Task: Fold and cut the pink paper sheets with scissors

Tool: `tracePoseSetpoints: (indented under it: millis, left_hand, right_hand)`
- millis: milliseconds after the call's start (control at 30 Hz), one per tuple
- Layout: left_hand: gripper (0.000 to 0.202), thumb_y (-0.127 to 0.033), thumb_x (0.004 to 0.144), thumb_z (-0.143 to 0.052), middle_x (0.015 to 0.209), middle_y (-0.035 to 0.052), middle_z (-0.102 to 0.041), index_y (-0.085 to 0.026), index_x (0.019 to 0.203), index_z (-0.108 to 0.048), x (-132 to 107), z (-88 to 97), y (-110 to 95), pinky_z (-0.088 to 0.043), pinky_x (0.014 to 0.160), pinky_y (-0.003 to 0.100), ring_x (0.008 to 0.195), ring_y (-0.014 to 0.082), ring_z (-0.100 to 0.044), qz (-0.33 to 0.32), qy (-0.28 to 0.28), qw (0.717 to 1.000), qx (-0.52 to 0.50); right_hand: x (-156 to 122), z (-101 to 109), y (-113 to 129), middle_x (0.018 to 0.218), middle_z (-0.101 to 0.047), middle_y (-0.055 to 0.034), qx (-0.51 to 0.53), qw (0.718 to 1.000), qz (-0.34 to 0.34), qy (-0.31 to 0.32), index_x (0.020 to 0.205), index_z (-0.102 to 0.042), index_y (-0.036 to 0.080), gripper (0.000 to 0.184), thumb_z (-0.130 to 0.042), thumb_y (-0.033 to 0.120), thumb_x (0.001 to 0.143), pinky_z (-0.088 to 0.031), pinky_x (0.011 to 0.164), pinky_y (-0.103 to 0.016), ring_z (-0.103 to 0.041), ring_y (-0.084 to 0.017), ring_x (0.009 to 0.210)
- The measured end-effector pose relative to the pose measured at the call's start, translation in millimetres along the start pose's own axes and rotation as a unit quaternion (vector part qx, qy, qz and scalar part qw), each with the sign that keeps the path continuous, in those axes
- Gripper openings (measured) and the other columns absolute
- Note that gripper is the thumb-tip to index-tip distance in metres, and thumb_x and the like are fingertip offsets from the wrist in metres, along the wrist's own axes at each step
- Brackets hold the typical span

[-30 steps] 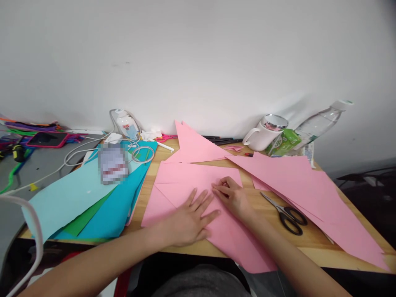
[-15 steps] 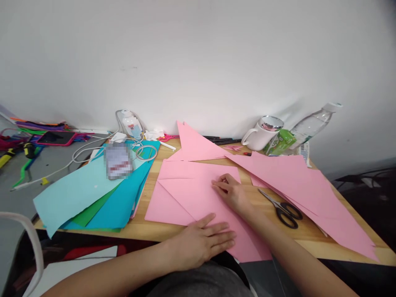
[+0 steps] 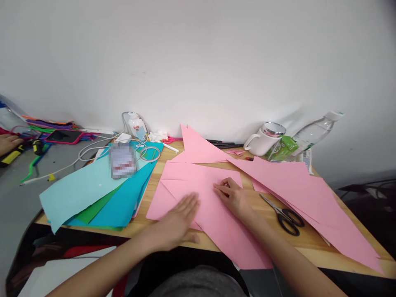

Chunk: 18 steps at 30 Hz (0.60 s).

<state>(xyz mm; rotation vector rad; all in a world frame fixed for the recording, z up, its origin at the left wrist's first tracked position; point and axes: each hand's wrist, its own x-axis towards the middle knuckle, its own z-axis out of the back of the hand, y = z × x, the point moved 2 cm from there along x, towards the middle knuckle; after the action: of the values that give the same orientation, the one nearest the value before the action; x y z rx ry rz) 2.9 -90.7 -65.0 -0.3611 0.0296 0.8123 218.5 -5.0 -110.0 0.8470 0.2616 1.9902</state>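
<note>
A large folded sheet of pink paper (image 3: pixel 204 177) lies on the wooden table, with slanted creases on its left part and its lower corner hanging past the front edge. My left hand (image 3: pixel 177 222) is flat on the lower left of this paper, fingers stretched out and slightly blurred. Toward the paper's right side, my right hand (image 3: pixel 233 198) has thumb and fingers pinched together at its surface; the exact bit between the fingertips is hidden. Black-handled scissors (image 3: pixel 286 216) lie just right of my right forearm.
Pink sheets (image 3: pixel 303 198) cover the right side; a folded pink piece (image 3: pixel 201 146) sits behind. At left are blue and green papers (image 3: pixel 83 185) under a blurred-out device (image 3: pixel 122 161). A mug (image 3: pixel 266 140) and bottle (image 3: pixel 318 130) stand at back. Another person's hand (image 3: pixel 9 143) shows far left.
My left hand has slid left and away from me across the pink paper. My right hand keeps its pinch in nearly the same place. Another person's hand has appeared at far left.
</note>
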Motion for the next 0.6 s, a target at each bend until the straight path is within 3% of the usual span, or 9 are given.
tracePoseSetpoints:
  millis: [167, 333, 467, 600]
  left_hand:
    - [0.090, -0.062, 0.083, -0.042, 0.150, 0.0254, -0.007, -0.002, 0.144, -0.015, -20, -0.2, 55, -0.019, 0.113, 0.043, 0.140, 0.0295, -0.001, 0.099, -0.036, 0.993, 0.053]
    - [0.096, -0.071, 0.079, -0.034, 0.148, 0.0277, -0.018, 0.001, 0.141, -0.024, -29, 5.1, 85, -0.014, 0.113, 0.046, 0.139, 0.0325, -0.012, 0.188, -0.069, 0.975, 0.092]
    - [0.106, -0.076, 0.072, -0.041, 0.145, 0.0312, -0.023, 0.006, 0.139, -0.027, -18, 6.5, 90, -0.012, 0.113, 0.050, 0.138, 0.0371, -0.016, 0.230, -0.086, 0.962, 0.116]
    - [0.118, -0.075, 0.069, -0.047, 0.142, 0.0390, -0.018, 0.016, 0.138, -0.016, 1, -1.5, 67, -0.007, 0.110, 0.060, 0.137, 0.0450, -0.006, 0.256, -0.117, 0.950, 0.136]
  right_hand:
    - [0, 0, 1, 0.083, -0.057, -0.0065, 0.000, 1.000, -0.001, -0.004, 0.079, -0.071, 0.020, 0.033, -0.045, 0.036, 0.092, -0.049, 0.053, -0.025, -0.060, -0.014, 0.064]
    - [-1, -2, 0, 0.083, -0.057, -0.0067, 0.001, 1.000, -0.003, -0.009, 0.078, -0.071, 0.019, 0.034, -0.045, 0.036, 0.092, -0.049, 0.054, -0.026, -0.060, -0.015, 0.064]
    - [-1, -1, 1, 0.084, -0.058, -0.0069, -0.001, 1.000, -0.003, -0.005, 0.081, -0.071, 0.019, 0.033, -0.045, 0.036, 0.092, -0.049, 0.055, -0.027, -0.060, -0.015, 0.064]
    - [0, 1, 3, 0.083, -0.058, -0.0068, -0.004, 1.000, -0.005, -0.007, 0.079, -0.072, 0.019, 0.033, -0.045, 0.035, 0.091, -0.049, 0.055, -0.027, -0.059, -0.015, 0.062]
